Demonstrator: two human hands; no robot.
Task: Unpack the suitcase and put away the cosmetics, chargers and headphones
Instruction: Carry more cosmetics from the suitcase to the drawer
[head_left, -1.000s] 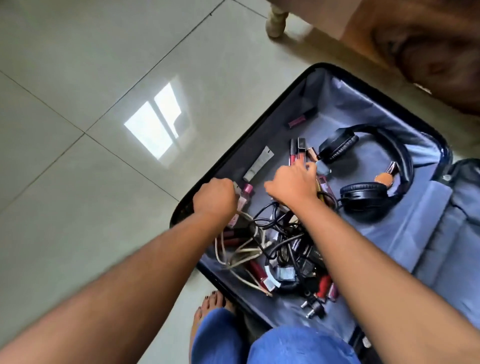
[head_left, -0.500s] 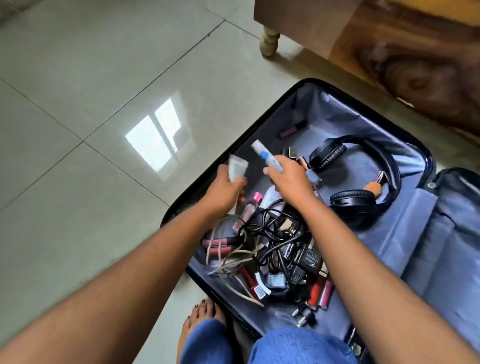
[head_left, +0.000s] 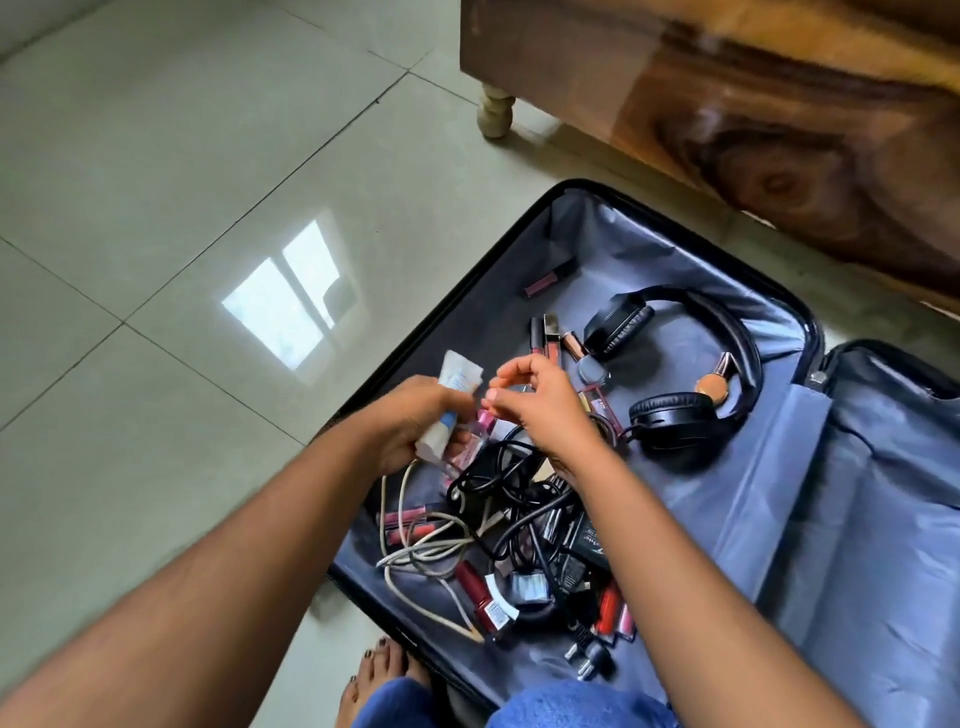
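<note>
The open suitcase (head_left: 691, 244) lies on the floor with its grey lining showing. My left hand (head_left: 410, 421) grips two white cosmetic tubes (head_left: 459, 375) over the case's left edge. Just to their right my right hand (head_left: 540, 410) hovers with its fingers loosely curled and nothing in them. Black headphones (head_left: 727, 338) lie at the far side of the case. A tangle of black and white charger cables (head_left: 498, 514) fills the near part, among several red and pink lipstick tubes (head_left: 480, 597). A black plug (head_left: 589, 657) lies at the near edge.
A wooden furniture piece (head_left: 779, 130) on a pale turned leg (head_left: 496, 111) stands beyond the case. The suitcase's other half (head_left: 893, 519) lies at the right. Glossy floor tiles (head_left: 156, 260) spread to the left. My bare foot (head_left: 374, 675) and blue-jeaned knee are just below the case.
The blue-and-white tube that my right hand held has passed into my left hand beside the other tube. My right hand has let go and drawn slightly back. The view has tilted down.
</note>
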